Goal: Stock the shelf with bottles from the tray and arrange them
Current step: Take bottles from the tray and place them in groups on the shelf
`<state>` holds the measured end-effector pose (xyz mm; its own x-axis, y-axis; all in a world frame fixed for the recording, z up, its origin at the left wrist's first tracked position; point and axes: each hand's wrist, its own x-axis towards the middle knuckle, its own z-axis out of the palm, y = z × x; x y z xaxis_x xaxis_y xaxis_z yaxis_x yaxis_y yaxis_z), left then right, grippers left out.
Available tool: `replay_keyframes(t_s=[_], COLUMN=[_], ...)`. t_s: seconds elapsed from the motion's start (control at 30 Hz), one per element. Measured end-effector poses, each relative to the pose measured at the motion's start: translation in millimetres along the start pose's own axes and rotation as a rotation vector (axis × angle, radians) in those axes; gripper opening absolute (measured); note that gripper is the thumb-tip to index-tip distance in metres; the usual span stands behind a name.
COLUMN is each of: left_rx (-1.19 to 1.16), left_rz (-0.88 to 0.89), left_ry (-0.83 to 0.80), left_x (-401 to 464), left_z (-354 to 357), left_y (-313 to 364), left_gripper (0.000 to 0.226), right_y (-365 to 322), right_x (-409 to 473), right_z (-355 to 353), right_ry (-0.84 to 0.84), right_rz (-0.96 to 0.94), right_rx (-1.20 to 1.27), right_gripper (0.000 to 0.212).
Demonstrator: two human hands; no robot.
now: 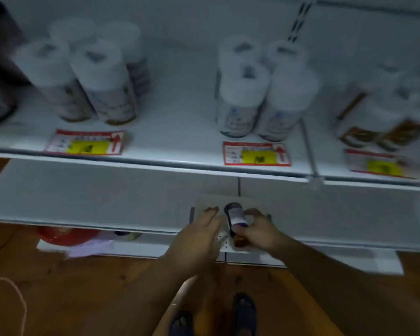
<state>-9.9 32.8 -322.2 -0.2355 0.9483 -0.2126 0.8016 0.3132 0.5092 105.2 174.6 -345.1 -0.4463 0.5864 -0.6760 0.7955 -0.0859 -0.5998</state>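
down by the lower shelf, closest to the camera, the right hand (pixel 258 232) has its fingers curled round a small bottle (pixel 235 218) with a dark cap and pale label, holding it tilted over the tray (pixel 252 203). the left hand (pixel 199 235) lies beside it, fingers fairly straight and resting on the tray; whether they grip it cannot be told through the blur. the bottle looks light, stiff and smooth, possibly slick, so a hold round the labelled body seems safer than one on the cap. further off, the upper shelf (pixel 180 146) carries clusters of white-capped bottles (pixel 250 98) behind red and yellow price tags (pixel 256 154).
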Motion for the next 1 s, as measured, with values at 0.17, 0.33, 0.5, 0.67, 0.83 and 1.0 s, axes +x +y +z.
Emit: replay_keyframes(t_s=[0.17,0.33,0.5,0.67,0.83,1.0], left_rx=[-0.012,-0.275,-0.889,-0.954,-0.898,-0.889], left_rz=[0.179,0.344,0.289,0.345,0.407,0.478], left_ry=[0.008,0.02,-0.031,-0.149,-0.219,-0.142], left_x=[-26,-35,-21,0,32,81], left_z=[-58,-103,-152,-183,-169,-151], left_y=[57,113,176,241,309,386], left_gripper=[0.069,0.05,0.041,0.033,0.035,0.041], right_y=[-33,-55,-63,-58,-42,-30], right_x=[-116,-203,-260,-284,-288,-287], right_z=[-45,-91,-160,-217,-279,-364], right_ry=[-0.152,-0.199,0.066,0.223,0.306,0.56], right_rz=[0.028,-0.045,-0.249,-0.551,-0.688,-0.718], right_rx=[0.394,0.461,0.377,0.376,0.266,0.167], right_gripper=[0.042,0.052,0.042,0.024,0.043,0.043])
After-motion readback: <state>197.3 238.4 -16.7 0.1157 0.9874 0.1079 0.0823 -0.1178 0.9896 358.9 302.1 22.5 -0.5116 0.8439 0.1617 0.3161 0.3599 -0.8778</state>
